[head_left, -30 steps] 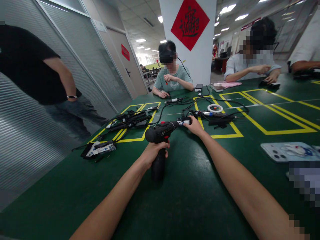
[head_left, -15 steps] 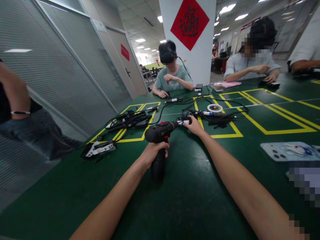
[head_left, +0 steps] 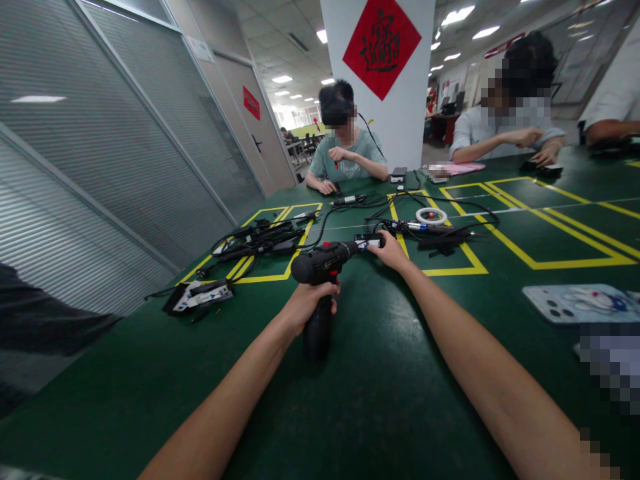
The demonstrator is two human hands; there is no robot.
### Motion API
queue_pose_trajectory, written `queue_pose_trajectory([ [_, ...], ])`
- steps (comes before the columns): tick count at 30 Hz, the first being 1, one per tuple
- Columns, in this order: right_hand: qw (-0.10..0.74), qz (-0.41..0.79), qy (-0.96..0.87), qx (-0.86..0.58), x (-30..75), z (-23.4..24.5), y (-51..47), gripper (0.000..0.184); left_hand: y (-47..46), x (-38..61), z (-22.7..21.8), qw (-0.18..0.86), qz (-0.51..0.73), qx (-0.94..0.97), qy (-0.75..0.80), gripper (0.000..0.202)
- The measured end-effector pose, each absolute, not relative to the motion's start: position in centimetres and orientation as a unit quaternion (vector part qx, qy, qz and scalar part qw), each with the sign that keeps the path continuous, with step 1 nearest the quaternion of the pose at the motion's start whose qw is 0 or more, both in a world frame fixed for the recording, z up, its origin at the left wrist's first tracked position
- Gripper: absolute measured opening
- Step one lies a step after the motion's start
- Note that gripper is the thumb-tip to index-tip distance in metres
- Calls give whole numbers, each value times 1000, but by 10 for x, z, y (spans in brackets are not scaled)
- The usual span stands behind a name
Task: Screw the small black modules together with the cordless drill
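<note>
My left hand (head_left: pixel 306 302) is wrapped round the grip of a black cordless drill (head_left: pixel 320 267), which stands upright on the green table (head_left: pixel 150 373) and points away to the right. At the drill's tip, my right hand (head_left: pixel 390 251) is closed on a small black-and-white part (head_left: pixel 369 241) and holds it against the bit. Both arms reach forward over the table.
A tangle of black cables and tools (head_left: pixel 260 240) lies in a yellow-taped box at left. A white ring (head_left: pixel 431 215) and more tools (head_left: pixel 440 237) lie right of my hand. A phone (head_left: pixel 580 302) rests at right. Other people sit across the table.
The person in black at the left has walked out of view to the lower left. My hands and the drill have stayed in place.
</note>
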State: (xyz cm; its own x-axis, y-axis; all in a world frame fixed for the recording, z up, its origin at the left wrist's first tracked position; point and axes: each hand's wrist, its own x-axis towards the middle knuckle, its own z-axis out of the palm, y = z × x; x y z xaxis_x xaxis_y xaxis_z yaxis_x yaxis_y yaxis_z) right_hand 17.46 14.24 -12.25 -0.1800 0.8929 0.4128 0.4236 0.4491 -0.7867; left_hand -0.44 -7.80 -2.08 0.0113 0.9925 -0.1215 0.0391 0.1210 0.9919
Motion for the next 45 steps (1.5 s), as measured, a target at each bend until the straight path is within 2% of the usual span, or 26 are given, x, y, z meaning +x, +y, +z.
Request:
queue_pose_trajectory([
  [18,457,312,-693,-462,173,-106,131,55,-78,-4,-20,519,453,476,546,25],
  [45,449,312,-696,-466,173,-108,133,53,-77,-6,-23,525,447,482,540,24],
])
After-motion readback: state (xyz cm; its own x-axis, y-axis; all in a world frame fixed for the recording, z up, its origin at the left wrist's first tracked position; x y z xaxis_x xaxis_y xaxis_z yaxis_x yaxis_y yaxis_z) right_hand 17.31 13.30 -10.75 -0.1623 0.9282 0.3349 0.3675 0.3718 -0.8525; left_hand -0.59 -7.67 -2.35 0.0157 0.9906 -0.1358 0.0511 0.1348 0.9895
